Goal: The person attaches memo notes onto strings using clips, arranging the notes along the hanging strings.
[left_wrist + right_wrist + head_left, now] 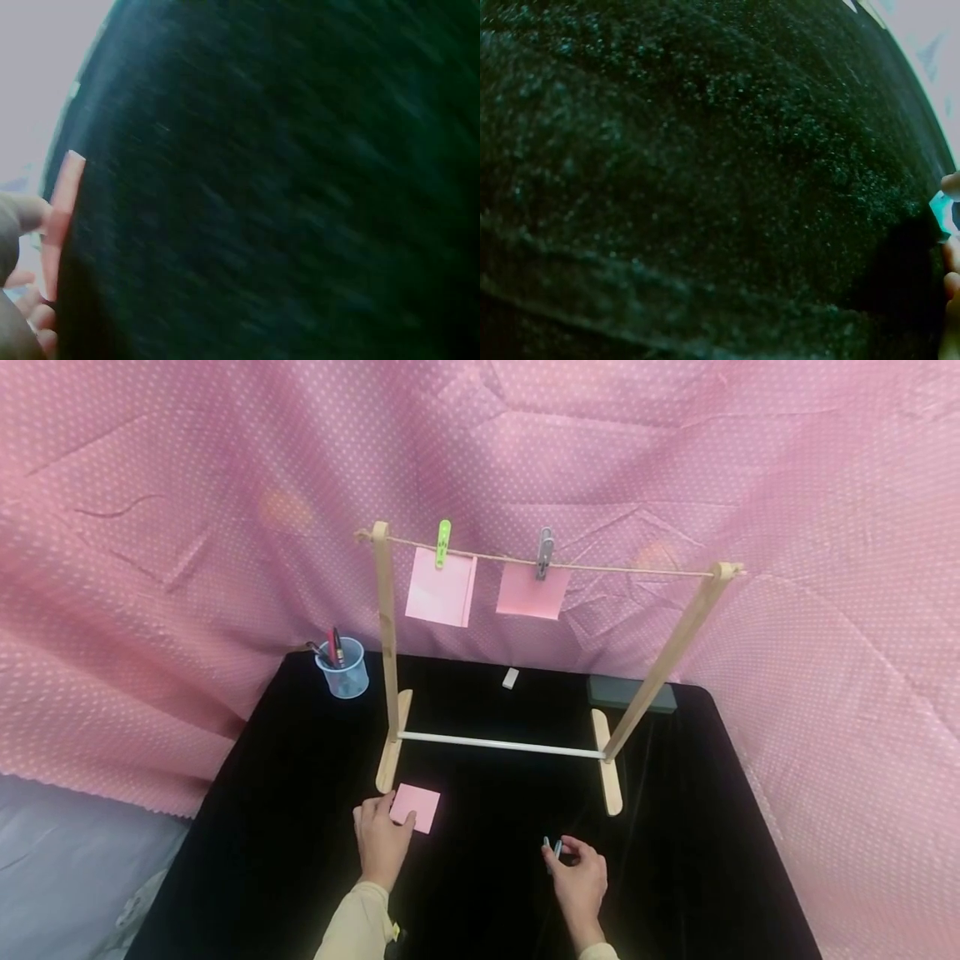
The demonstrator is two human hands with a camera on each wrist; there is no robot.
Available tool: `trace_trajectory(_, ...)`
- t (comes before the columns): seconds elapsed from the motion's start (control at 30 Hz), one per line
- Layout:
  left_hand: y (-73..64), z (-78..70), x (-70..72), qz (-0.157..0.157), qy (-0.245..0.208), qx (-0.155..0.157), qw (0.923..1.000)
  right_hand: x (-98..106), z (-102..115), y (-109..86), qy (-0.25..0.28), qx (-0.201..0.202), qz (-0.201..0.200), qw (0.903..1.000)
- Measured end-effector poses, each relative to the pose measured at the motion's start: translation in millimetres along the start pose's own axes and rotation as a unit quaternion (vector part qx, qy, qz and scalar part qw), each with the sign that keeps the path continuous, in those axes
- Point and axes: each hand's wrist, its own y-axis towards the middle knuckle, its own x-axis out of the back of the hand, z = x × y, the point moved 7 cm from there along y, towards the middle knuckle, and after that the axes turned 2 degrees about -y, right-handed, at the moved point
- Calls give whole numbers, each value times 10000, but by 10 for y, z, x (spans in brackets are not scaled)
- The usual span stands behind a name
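In the head view my left hand (381,839) pinches a square pink sticky note (418,807) over the black table, in front of the frame's left foot. The left wrist view catches that note (64,221) edge-on between thumb and fingers. Farther right, my right hand (581,877) holds a small light-blue clothespin (556,847) between thumb and fingers. Only a sliver of the clothespin (942,214) shows at the right wrist view's edge. Two more pink notes hang from a string (622,569), one under a green clothespin (442,545), one under a grey clothespin (543,556).
A wooden frame (387,635) with a white crossbar (498,744) carries the string. Behind it lie a white eraser (511,678) and a dark green box-like block (622,692). A blue pen cup (347,681) stands back left. Pink dotted cloth surrounds the table.
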Motion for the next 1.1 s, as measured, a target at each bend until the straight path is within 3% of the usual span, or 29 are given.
trace_trajectory(0.13, 24, -39, 13, 204, 365, 106, 9991, 23, 0, -4, 70, -38, 116, 9999)
trace_trajectory(0.3, 40, -27, -13, 436, 497, 330, 9973, 44, -12, 9, 103, -52, 202, 9997)
trace_trajectory(0.43, 57, -7, -41, 559, 410, 584, 9959, 55, -21, 13, 168, -118, 273, 9994)
trace_trajectory(0.73, 95, 9, 3, 418, -160, 1038, 9936, 77, -38, 20, 664, -211, 461, 9965)
trace_trajectory(1.1, 99, 47, -52, 487, -235, 1124, 9922, 123, -87, 40, 1134, -321, 425, 9921)
